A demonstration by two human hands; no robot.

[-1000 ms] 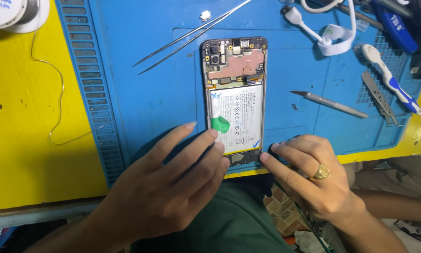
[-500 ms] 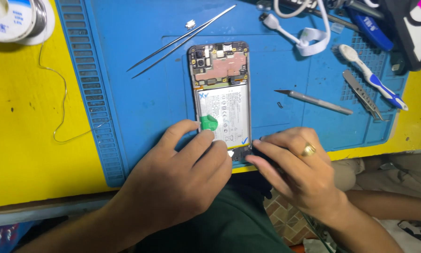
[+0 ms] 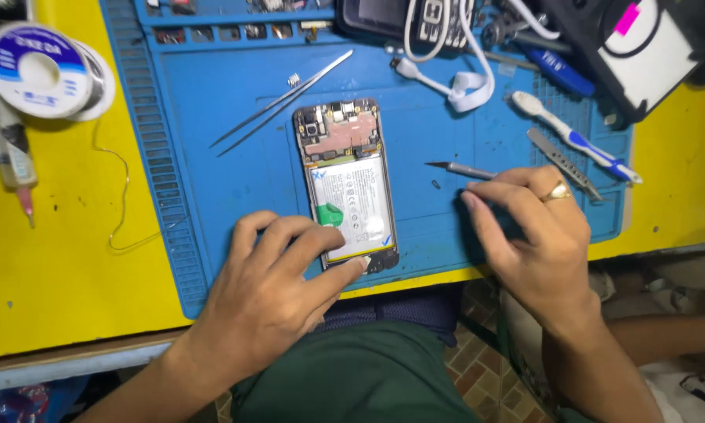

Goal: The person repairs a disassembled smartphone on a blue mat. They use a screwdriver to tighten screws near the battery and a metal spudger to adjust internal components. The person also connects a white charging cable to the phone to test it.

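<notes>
An opened phone lies back-up on the blue work mat, its circuit board at the top and a white battery with a green tab below. My left hand rests on the phone's lower left corner, fingers on the battery and thumb at the bottom edge. My right hand, wearing a gold ring, sits to the right of the phone. Its fingers are curled over the handle of a grey pointed tool, whose tip sticks out towards the phone.
Long tweezers lie above left of the phone. A white cable, a white-and-blue brush and a flat metal pry tool lie at upper right. A wire spool stands on the yellow table.
My right hand has left the phone's lower right corner and moved right onto the grey pointed tool. My left hand stays on the phone's lower end. The view has shifted.
</notes>
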